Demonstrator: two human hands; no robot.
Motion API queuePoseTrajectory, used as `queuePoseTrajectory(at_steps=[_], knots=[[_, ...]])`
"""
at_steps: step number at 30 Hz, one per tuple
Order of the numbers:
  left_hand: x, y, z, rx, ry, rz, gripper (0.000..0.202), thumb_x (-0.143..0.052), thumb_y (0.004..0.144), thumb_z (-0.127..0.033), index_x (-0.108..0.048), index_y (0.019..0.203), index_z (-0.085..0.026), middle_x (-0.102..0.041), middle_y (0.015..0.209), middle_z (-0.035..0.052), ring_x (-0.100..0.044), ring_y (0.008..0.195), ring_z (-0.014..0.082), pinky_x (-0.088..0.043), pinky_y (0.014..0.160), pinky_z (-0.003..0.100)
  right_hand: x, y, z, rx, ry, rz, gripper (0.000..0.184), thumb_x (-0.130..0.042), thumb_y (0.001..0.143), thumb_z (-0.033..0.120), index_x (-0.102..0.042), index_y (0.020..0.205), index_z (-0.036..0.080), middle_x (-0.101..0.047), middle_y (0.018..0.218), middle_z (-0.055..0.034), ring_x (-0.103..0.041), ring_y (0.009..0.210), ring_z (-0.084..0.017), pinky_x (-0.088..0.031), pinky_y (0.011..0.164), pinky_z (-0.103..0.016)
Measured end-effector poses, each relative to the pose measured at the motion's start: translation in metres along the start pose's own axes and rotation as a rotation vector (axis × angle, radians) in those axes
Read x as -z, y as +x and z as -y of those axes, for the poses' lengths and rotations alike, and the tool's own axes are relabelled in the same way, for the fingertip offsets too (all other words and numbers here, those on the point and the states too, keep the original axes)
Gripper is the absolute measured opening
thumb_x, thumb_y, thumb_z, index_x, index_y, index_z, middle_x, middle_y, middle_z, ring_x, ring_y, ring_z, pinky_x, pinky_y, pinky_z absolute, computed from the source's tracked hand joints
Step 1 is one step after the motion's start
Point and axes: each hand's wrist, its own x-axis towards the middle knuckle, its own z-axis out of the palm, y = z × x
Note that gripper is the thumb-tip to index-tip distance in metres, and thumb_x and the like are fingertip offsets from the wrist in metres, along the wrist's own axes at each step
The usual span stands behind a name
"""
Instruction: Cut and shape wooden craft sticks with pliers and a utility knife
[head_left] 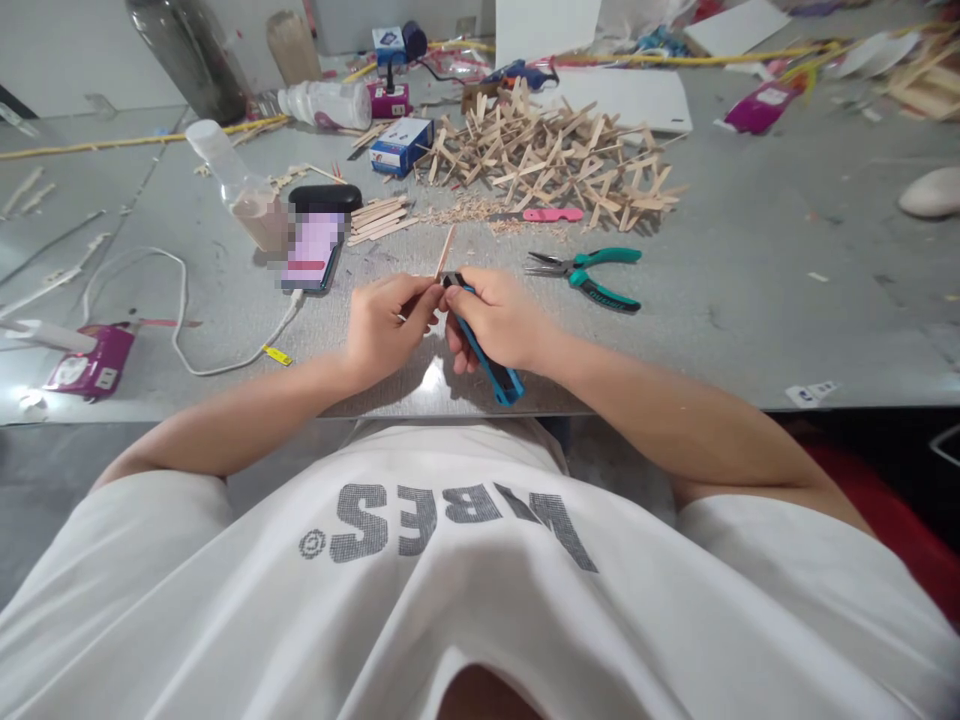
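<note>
My left hand (394, 318) pinches a thin wooden craft stick (446, 248), which points up and away from me. In my right hand (499, 315) is a blue and black utility knife (487, 355); its front end meets the stick between my fingertips, and the blade is hidden. Both hands touch or nearly touch near the table's front edge. Just right of them lie green-handled needle-nose pliers (589, 277), jaws pointing left. A bundle of loose craft sticks (379, 218) rests beyond my left hand, with wood shavings (465, 210) beside it.
A large pile of joined craft sticks (555, 160) stands at the back. To the left are a phone (315, 250) on a white cable (184, 300), a black case (325, 198) and a clear bottle (251, 200). A pink-handled tool (553, 215) lies before the pile.
</note>
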Motion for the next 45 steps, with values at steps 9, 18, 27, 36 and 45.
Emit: queuePoseTrajectory(at_steps=[9, 18, 27, 36, 45], knots=[[0.0, 0.0, 0.0, -0.006, 0.031, -0.004, 0.03, -0.067, 0.114, -0.034, -0.087, 0.098, -0.019, -0.084, 0.081, 0.0052, -0.077, 0.068, 0.015, -0.053, 0.066, 0.027, 0.0, 0.0, -0.001, 0.001, -0.021, -0.001, 0.027, -0.043, 0.121, 0.024, -0.048, 0.094, 0.027, -0.062, 0.058, 0.0047, -0.066, 0.043, -0.017, -0.046, 0.038, -0.025], [-0.004, 0.001, -0.005, 0.103, -0.034, 0.013, 0.03, -0.065, 0.112, -0.033, -0.086, 0.096, -0.019, -0.083, 0.082, 0.0051, -0.076, 0.069, 0.0157, -0.054, 0.066, 0.027, -0.002, 0.002, 0.0, 0.001, -0.011, -0.031, 0.026, -0.044, 0.12, 0.025, -0.047, 0.094, 0.027, -0.062, 0.058, 0.0051, -0.066, 0.043, -0.017, -0.046, 0.038, -0.026], [0.004, 0.028, 0.024, 0.298, -0.207, -0.13, 0.022, -0.079, 0.106, -0.03, -0.079, 0.087, -0.019, -0.076, 0.072, 0.0002, -0.066, 0.056, 0.0094, -0.046, 0.052, 0.02, 0.002, -0.004, -0.003, 0.083, -0.002, -0.021, 0.019, -0.055, 0.117, 0.033, -0.053, 0.1, 0.026, -0.063, 0.064, 0.0047, -0.065, 0.046, -0.016, -0.048, 0.041, -0.027], [0.004, 0.021, -0.005, 0.24, -0.594, 0.025, 0.063, -0.091, 0.089, -0.081, -0.08, 0.09, -0.018, -0.075, 0.071, 0.0027, -0.062, 0.054, 0.0085, -0.047, 0.048, 0.02, 0.024, 0.002, 0.001, 0.322, -0.012, -0.1, 0.038, -0.078, 0.103, 0.058, -0.055, 0.099, 0.028, -0.056, 0.071, 0.0059, -0.051, 0.048, -0.013, -0.039, 0.044, -0.031], [0.015, 0.017, -0.017, 0.232, -0.604, 0.195, 0.067, -0.087, 0.089, -0.086, -0.073, 0.079, -0.022, -0.058, 0.06, -0.001, -0.046, 0.049, 0.0091, -0.037, 0.047, 0.026, 0.046, -0.001, -0.001, 0.57, -0.426, 0.131, 0.033, -0.066, 0.109, 0.059, -0.063, 0.101, 0.027, -0.066, 0.081, 0.0011, -0.062, 0.064, -0.015, -0.048, 0.063, -0.031]])
